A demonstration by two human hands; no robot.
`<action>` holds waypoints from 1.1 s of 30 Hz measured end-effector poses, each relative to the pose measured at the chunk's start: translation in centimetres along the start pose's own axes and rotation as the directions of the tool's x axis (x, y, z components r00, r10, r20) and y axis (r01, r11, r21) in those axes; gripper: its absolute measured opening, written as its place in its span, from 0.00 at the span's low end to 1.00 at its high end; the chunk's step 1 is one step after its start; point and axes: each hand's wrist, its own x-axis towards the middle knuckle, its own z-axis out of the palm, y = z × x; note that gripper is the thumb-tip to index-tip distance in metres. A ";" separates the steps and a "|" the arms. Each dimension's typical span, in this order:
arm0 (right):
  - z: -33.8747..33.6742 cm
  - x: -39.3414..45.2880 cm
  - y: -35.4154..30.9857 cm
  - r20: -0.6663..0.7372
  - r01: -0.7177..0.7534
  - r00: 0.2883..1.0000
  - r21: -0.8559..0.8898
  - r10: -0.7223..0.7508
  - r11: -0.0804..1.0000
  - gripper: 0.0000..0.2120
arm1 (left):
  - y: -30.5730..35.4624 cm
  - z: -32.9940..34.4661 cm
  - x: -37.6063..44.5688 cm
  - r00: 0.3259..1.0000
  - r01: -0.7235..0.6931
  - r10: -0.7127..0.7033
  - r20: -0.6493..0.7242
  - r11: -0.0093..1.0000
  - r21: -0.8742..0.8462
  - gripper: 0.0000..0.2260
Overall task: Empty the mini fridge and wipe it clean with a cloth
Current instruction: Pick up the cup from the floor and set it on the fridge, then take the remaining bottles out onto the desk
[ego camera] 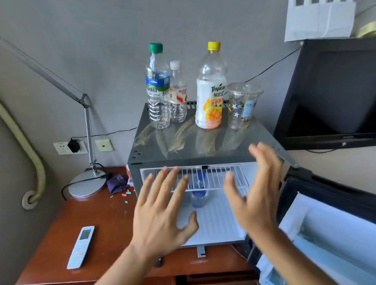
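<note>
While one small bottle (199,194) is lying inside the open mini fridge (210,218), the left hand (163,219) and right hand (256,195) are hovering before it, fingers spread, holding nothing; likely reaching to clear it.

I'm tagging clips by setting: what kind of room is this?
Probably a hotel or rented room: a mini fridge on a wooden desk, a TV beside it, and a desk lamp.

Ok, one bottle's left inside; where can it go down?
Fridge top: the front strip before the bottles is bare; the back row is crowded. On the desk, bare wood lies between the remote and the fridge. Blue-capped bottle sits inside.
</note>
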 end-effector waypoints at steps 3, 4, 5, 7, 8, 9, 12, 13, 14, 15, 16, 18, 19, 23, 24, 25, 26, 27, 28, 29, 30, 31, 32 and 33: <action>0.4 -8.2 -0.3 0.186 -0.067 0.980 -0.057 0.077 0.996 0.28 | 0.5 1.8 -4.8 0.997 0.010 -0.008 0.081 1.000 -0.018 0.34; 0.7 -10.4 -0.2 0.247 -0.097 0.962 -0.094 0.118 0.991 0.28 | 0.5 2.4 -6.2 0.991 0.030 -0.028 0.130 0.999 -0.018 0.35; 1.0 -12.5 0.1 0.303 -0.120 0.940 -0.134 0.156 0.984 0.29 | 0.5 3.0 -7.5 0.981 0.050 -0.046 0.187 0.999 -0.013 0.36; 1.5 -15.8 0.9 0.396 -0.143 0.892 -0.205 0.216 0.968 0.30 | 0.5 4.3 -9.7 0.953 0.080 -0.080 0.293 0.997 0.011 0.38; 1.8 -17.2 1.4 0.433 -0.147 0.869 -0.238 0.240 0.960 0.30 | 0.5 4.9 -10.7 0.934 0.091 -0.094 0.345 0.996 0.024 0.38; 2.2 -18.3 1.8 0.461 -0.155 0.846 -0.269 0.268 0.951 0.31 | 0.4 5.5 -11.5 0.912 0.102 -0.109 0.396 0.994 0.039 0.39; 4.0 -20.4 3.5 0.545 -0.228 0.739 -0.351 0.396 0.908 0.39 | 0.3 7.1 -13.1 0.840 0.118 -0.146 0.522 0.989 0.088 0.42; 4.8 -20.9 4.2 0.577 -0.246 0.691 -0.379 0.436 0.892 0.42 | 0.4 7.6 -13.6 0.820 0.110 -0.148 0.552 0.989 0.102 0.42; 5.7 -21.1 4.9 0.610 -0.253 0.640 -0.408 0.468 0.877 0.45 | 0.5 7.9 -14.0 0.805 0.098 -0.145 0.575 0.989 0.111 0.43; 6.7 -21.0 5.7 0.643 -0.251 0.583 -0.439 0.497 0.863 0.47 | 0.6 8.2 -14.3 0.796 0.089 -0.141 0.589 0.989 0.117 0.43; 7.7 -20.9 6.4 0.671 -0.238 0.527 -0.473 0.522 0.848 0.47 | 0.7 8.5 -14.6 0.792 0.084 -0.141 0.595 0.989 0.122 0.43; 9.9 -20.2 7.7 0.712 -0.202 0.436 -0.517 0.550 0.831 0.46 | 0.7 8.7 -15.1 0.794 0.081 -0.138 0.592 0.989 0.122 0.42; 10.9 -19.8 8.3 0.732 -0.191 0.402 -0.521 0.550 0.832 0.45 | 0.6 8.8 -15.3 0.799 0.077 -0.136 0.585 0.989 0.124 0.42; 14.6 -18.0 10.0 0.779 -0.123 0.314 -0.533 0.542 0.837 0.41 | -0.3 9.0 -15.9 0.802 0.071 -0.150 0.578 0.985 0.157 0.43; 15.4 -17.6 10.4 0.784 -0.114 0.300 -0.537 0.544 0.836 0.41 | -0.5 9.0 -15.9 0.801 0.072 -0.156 0.578 0.983 0.167 0.43; 16.2 -17.1 10.7 0.786 -0.106 0.293 -0.539 0.544 0.836 0.41 | -0.9 9.0 -15.8 0.800 0.074 -0.162 0.578 0.982 0.174 0.43; 16.9 -16.7 11.1 0.785 -0.098 0.291 -0.544 0.547 0.833 0.41 | -1.1 9.1 -15.7 0.798 0.076 -0.169 0.579 0.981 0.181 0.43; 17.5 -16.4 11.4 0.783 -0.094 0.287 -0.549 0.551 0.830 0.42 | -1.3 9.2 -15.5 0.794 0.078 -0.176 0.582 0.979 0.189 0.43; 18.2 -16.1 11.7 0.782 -0.099 0.281 -0.553 0.556 0.827 0.42 | -1.6 9.3 -15.4 0.790 0.079 -0.183 0.586 0.977 0.198 0.44; 18.8 -15.8 11.9 0.781 -0.112 0.269 -0.556 0.564 0.823 0.43 | -1.8 9.4 -15.3 0.786 0.084 -0.192 0.588 0.975 0.207 0.43; 19.3 -15.5 12.1 0.780 -0.139 0.249 -0.558 0.574 0.818 0.43 | -1.8 9.5 -15.3 0.783 0.090 -0.203 0.588 0.972 0.216 0.43; 19.8 -15.2 12.3 0.778 -0.169 0.227 -0.560 0.585 0.811 0.43 | -1.9 9.8 -15.2 0.781 0.096 -0.212 0.587 0.970 0.222 0.43; 20.2 -14.8 12.3 0.779 -0.188 0.207 -0.563 0.593 0.805 0.43 | -2.0 9.8 -15.3 0.783 0.103 -0.219 0.583 0.969 0.225 0.43; 20.7 -14.5 12.3 0.780 -0.194 0.190 -0.566 0.596 0.802 0.43 | -2.0 9.8 -15.4 0.786 0.107 -0.221 0.577 0.968 0.225 0.43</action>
